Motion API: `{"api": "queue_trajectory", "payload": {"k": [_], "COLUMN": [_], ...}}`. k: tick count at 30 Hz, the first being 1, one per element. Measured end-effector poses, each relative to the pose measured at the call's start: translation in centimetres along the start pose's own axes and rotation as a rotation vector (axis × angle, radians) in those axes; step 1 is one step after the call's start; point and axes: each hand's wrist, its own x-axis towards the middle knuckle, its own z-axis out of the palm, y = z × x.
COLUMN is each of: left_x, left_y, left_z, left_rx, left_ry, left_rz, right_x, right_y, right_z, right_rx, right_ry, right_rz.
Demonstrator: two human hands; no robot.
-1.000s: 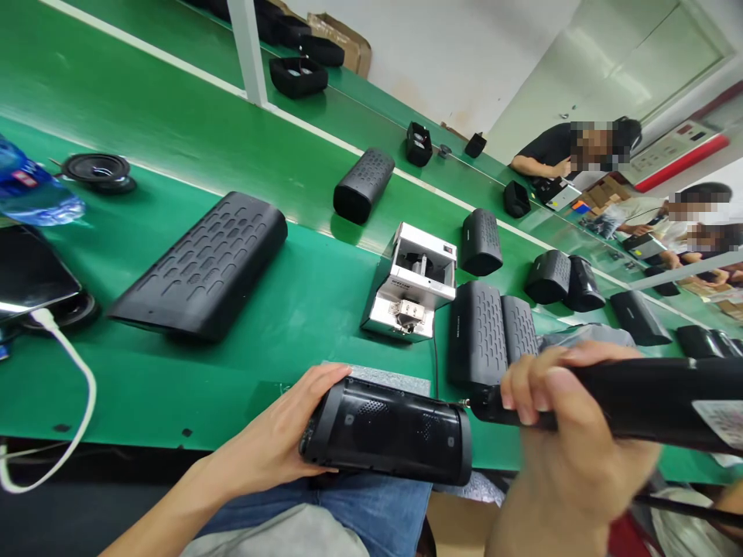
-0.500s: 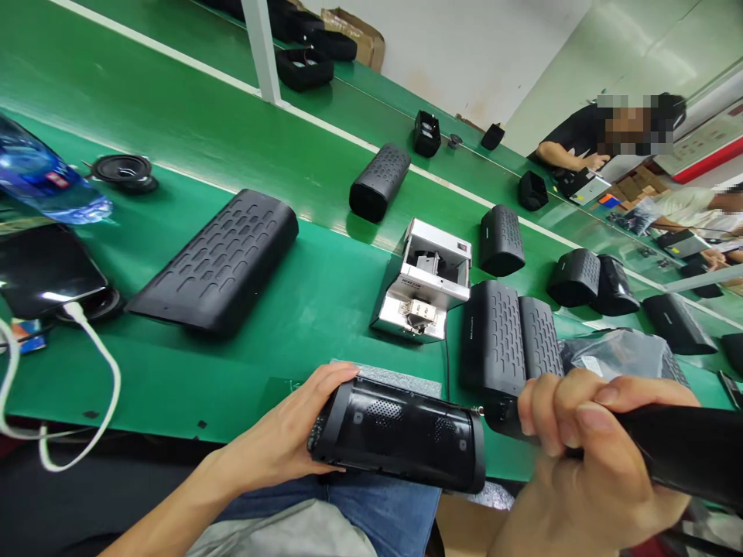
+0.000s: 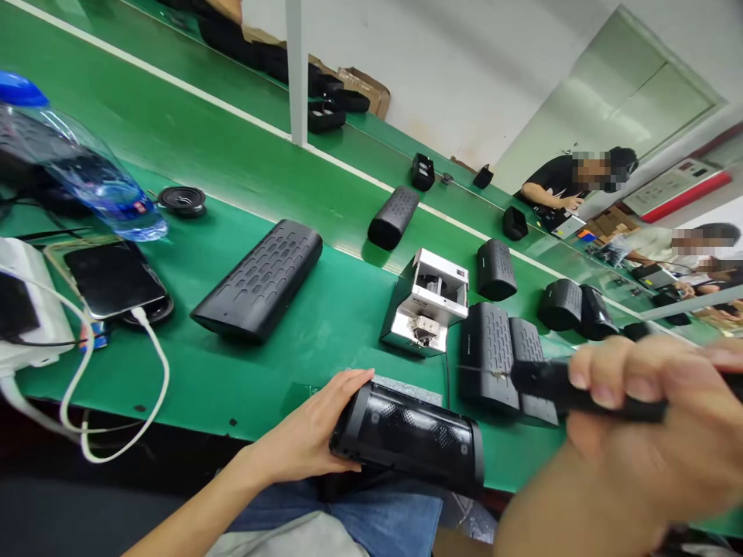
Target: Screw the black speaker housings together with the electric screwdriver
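My left hand [image 3: 325,425] grips one end of a black speaker housing [image 3: 415,437], fingers on its far edge and thumb at the near edge. The housing lies tilted at the bench edge above my lap, with perforated patches on its glossy face. A grey foam pad [image 3: 415,389] shows behind it. My right hand [image 3: 655,394], partly blurred, is wrapped round a black electric screwdriver [image 3: 557,384]. Its thin bit points left, above and apart from the housing. Whether a screw sits on the tip I cannot tell. A silver screw feeder [image 3: 426,302] stands beyond the housing.
Black speakers [image 3: 491,356] stand right of the feeder, and another speaker [image 3: 261,278] lies to the left. A water bottle [image 3: 87,170], a phone [image 3: 113,275] with a white cable [image 3: 166,363] and a round driver [image 3: 183,200] occupy the left. Co-workers [image 3: 557,189] sit farther along.
My right hand has raised the screwdriver, taking its bit away from the housing's right end. My left hand keeps its hold. The camera view has shifted, bringing more of the bench's left side in.
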Motion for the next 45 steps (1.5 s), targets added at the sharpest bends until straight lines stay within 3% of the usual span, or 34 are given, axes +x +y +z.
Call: {"api": "queue_trajectory", "payload": {"k": [3, 6, 10, 19, 21, 26, 28, 31, 33, 38, 45], "left_x": [-0.1, -0.1, 0.0, 0.0, 0.0, 0.1, 0.1, 0.1, 0.1, 0.0, -0.1], "left_y": [-0.2, -0.3, -0.4, -0.3, -0.3, 0.0, 0.1, 0.1, 0.0, -0.1, -0.1], "left_z": [0.1, 0.2, 0.2, 0.2, 0.2, 0.0, -0.1, 0.0, 0.0, 0.0, 0.0], "left_rx": [-0.006, -0.006, -0.004, 0.011, 0.01, 0.01, 0.014, 0.017, 0.016, 0.017, 0.028], "left_ry": [0.015, 0.025, 0.018, 0.022, 0.02, 0.012, 0.017, 0.024, 0.02, 0.018, 0.016], "left_rz": [0.006, 0.016, 0.014, 0.045, 0.047, 0.035, 0.031, 0.028, 0.031, 0.034, 0.039], "right_x": [0.1, 0.1, 0.3, 0.2, 0.5, 1.4, 1.3, 0.2, -0.8, -2.2, -2.3], "right_y": [2.0, 4.4, 6.0, 6.0, 6.1, 6.7, 6.8, 6.6, 6.1, 4.8, 3.2], "right_z": [3.5, 5.5, 6.0, 5.9, 5.8, 5.9, 6.2, 6.5, 6.4, 5.9, 5.3], "right_rx": [0.029, 0.001, -0.047, -0.039, 0.025, 0.264, 0.21, 0.023, -0.049, -0.054, -0.029], "right_ry": [0.025, -0.007, 0.016, -0.006, -0.087, -0.586, -0.518, -0.153, -0.003, 0.023, -0.029], "right_rz": [-0.024, 0.016, 0.086, 0.092, 0.084, 0.075, 0.059, 0.032, 0.021, 0.007, 0.134]}}
